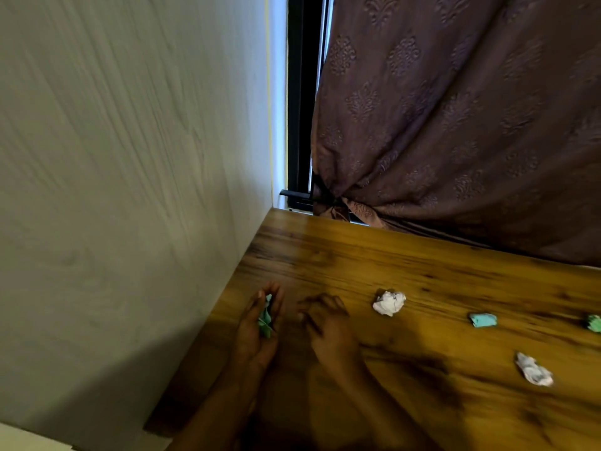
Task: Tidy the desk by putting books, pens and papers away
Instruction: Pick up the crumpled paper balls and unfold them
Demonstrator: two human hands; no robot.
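Left hand (253, 330) cupped, grip curled round green paper wad (266, 319), mostly hidden. Right hand (325, 323) motion-blurred above worktop (422, 271); grip unreadable. Edge wad (594, 323) cut off at right.

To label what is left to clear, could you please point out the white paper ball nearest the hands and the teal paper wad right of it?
white paper ball (389, 302): head view, centre of the ball.
teal paper wad (483, 319): head view, centre of the wad.
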